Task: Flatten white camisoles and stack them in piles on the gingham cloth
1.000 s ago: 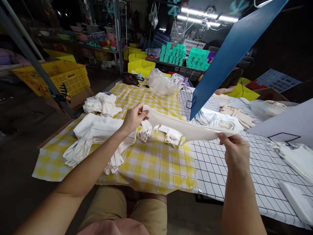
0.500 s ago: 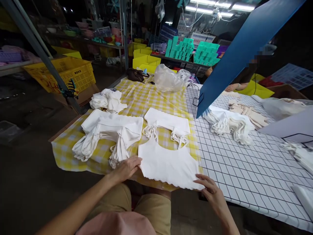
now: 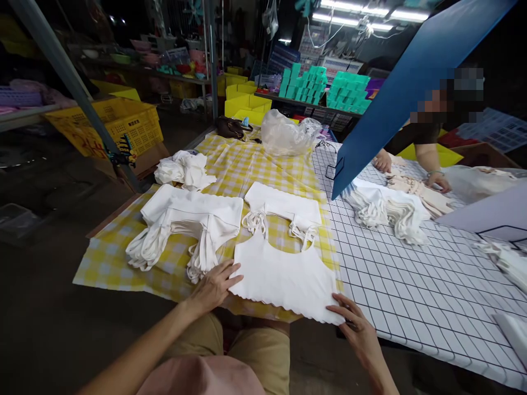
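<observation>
A: How far along is the work?

B: One white scallop-hemmed fabric top [image 3: 284,277] lies flat at the near edge of the yellow-checked bench [image 3: 107,258]. The left hand [image 3: 214,285] rests open-fingered on its left hem corner, and the right hand [image 3: 356,323] pinches the right one. Two stacks of white strappy tops [image 3: 189,216] beside it look finished; a crumpled white heap [image 3: 183,167] seems left.

A: Any labels?

B: The yellow plastic crate [image 3: 123,123] bears printing, too small to read.
</observation>
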The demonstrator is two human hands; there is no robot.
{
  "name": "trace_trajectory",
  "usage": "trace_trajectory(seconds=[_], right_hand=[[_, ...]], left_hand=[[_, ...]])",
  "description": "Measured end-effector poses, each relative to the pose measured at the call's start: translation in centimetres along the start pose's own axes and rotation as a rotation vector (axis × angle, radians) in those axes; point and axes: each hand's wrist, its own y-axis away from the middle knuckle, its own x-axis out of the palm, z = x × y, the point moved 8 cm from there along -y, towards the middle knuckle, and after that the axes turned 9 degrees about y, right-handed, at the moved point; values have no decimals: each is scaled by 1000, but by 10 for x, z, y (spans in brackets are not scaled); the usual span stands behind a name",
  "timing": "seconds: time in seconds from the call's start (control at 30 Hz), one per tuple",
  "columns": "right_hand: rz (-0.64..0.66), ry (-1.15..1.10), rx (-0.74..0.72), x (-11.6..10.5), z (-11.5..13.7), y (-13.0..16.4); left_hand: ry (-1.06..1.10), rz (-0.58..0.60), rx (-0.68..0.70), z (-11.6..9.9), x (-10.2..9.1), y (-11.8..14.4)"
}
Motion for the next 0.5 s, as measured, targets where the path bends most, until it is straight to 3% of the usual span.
trace_trajectory(seconds=[0.17, 0.5], right_hand=[[-2, 2, -15, 1, -2, 3], [-15, 125, -120, 3, -4, 6]], left_hand=[[-64, -10, 2, 1, 5, 7], [-37, -139, 52, 3, 4, 9]])
